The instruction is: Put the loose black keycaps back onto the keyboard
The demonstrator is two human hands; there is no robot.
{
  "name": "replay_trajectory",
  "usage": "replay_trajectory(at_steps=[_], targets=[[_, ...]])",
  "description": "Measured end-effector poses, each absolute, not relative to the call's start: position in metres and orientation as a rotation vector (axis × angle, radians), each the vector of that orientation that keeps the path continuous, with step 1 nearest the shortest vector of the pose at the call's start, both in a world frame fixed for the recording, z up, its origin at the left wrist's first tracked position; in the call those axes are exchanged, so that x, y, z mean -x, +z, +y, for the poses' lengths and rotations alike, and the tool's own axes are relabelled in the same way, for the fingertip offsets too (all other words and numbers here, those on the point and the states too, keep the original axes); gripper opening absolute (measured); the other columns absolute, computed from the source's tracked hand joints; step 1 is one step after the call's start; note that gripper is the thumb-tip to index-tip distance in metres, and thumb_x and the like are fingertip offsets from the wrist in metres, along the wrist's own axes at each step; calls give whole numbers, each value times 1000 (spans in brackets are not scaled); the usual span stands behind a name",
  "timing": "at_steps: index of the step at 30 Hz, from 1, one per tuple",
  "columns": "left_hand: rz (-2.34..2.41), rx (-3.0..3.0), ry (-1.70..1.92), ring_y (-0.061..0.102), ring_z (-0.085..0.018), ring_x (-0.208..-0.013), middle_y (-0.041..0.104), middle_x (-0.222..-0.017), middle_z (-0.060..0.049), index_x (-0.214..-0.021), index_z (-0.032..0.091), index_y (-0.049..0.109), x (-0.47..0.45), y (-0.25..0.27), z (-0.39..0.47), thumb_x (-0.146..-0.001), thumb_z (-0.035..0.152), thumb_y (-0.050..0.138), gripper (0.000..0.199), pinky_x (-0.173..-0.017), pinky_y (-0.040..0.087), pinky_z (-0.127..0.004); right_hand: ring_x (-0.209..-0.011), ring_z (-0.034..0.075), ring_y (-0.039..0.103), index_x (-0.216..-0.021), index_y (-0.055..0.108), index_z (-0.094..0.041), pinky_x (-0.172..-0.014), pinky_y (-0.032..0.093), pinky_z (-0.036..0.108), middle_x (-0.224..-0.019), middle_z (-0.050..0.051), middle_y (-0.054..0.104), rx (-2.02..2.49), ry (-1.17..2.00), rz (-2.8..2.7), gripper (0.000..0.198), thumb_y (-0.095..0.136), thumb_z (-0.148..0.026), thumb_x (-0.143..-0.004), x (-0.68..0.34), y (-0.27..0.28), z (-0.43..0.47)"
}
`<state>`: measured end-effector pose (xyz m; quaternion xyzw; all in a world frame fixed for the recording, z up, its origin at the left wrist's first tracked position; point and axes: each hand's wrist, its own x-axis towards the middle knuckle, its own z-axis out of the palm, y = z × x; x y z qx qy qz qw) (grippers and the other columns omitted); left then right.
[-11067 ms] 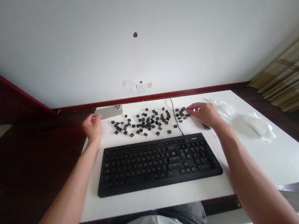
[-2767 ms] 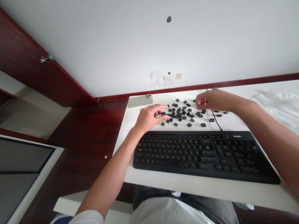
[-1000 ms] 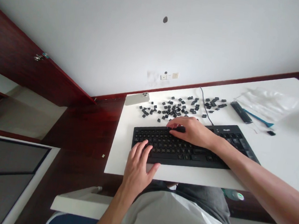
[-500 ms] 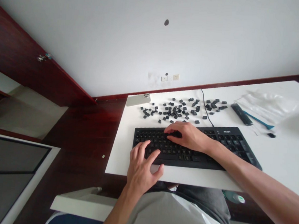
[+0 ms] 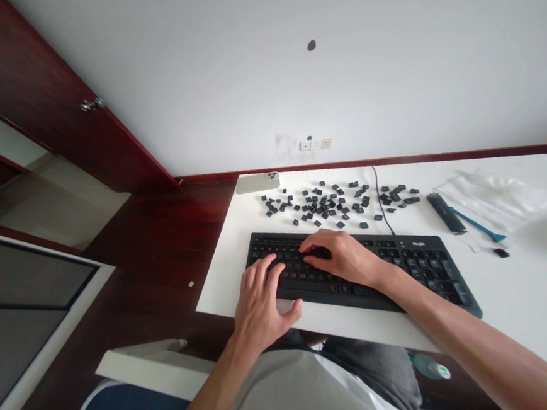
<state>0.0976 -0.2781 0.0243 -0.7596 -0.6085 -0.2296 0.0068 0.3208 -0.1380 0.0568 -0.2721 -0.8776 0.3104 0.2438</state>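
A black keyboard [image 5: 305, 294] lies along the front of the white table, some of its keys hidden under my hands. My left hand [image 5: 262, 305] rests at its left end, fingers stretched over the keys and thumb apart near the table's front edge. Over the middle-left keys, my right hand [image 5: 340, 254] is bent, with a gap between thumb and index finger. No held thing shows in either hand. Behind the keyboard, many loose black keycaps [image 5: 323, 204] are scattered across the table.
A phone [image 5: 256, 183] lies at the back left. The keyboard cable [image 5: 380, 204] runs backward between keycaps. To the right are a dark bar-shaped object [image 5: 446, 213], a blue tool [image 5: 482, 227], a small black brush-like piece [image 5: 501, 252] and a clear plastic bag [image 5: 496, 194].
My left index finger has drawn in toward the middle finger. The right fingertips have shifted slightly left along the keys. The whole view has moved a little.
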Motion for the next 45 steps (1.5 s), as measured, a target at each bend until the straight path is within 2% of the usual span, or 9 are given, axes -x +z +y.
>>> replay_trajectory(at_steps=[12,19,24,29,36,41,45], targets=[[-1927,2377,-712,52,-37,-135,55,-151,-17,-136,18,59,-98,27,-278,-84,40,74,58,-117,42,-56,-98,23,72,-112,76,-24,-89,55,34,-108,6,78,738,848,-2414,17,68,-26,-97,-321,54,-136],[-1919,2380,-674,52,-36,-134,55,-151,-13,-119,23,68,-100,28,-279,-84,39,77,40,-116,43,-54,-97,22,72,-112,76,-23,-89,55,35,-108,6,78,739,837,-2417,17,67,-27,-98,-321,53,-136],[-1908,2381,-749,56,-34,-131,61,-145,-14,-128,21,64,-93,26,-274,-78,50,87,62,-115,45,-53,-99,23,72,-112,76,-24,-90,56,36,-109,6,78,744,808,-2411,18,67,-27,-97,-323,56,-135],[-1810,2364,-760,60,-34,-127,66,-140,-15,-127,21,67,-83,22,-262,-74,69,83,74,-111,49,-52,-96,24,72,-113,75,-23,-87,57,38,-106,7,78,809,682,-2361,19,65,-27,-98,-334,63,-126],[-1744,2351,-766,61,-34,-124,68,-137,-15,-123,18,68,-84,16,-245,-71,73,82,77,-110,47,-51,-96,25,73,-108,76,-23,-89,57,39,-104,6,79,884,590,-2276,16,65,-27,-96,-344,69,-113],[-1769,2342,-763,63,-34,-121,69,-136,-15,-122,18,68,-86,18,-245,-69,67,87,75,-106,48,-50,-93,23,73,-106,77,-23,-86,56,37,-102,5,80,911,612,-2274,17,65,-29,-95,-343,69,-110],[-1774,2359,-785,62,-35,-125,68,-137,-15,-122,19,68,-87,19,-246,-71,62,89,70,-109,47,-50,-91,22,73,-105,77,-23,-85,56,35,-102,4,81,919,631,-2273,17,65,-30,-95,-345,66,-107]])
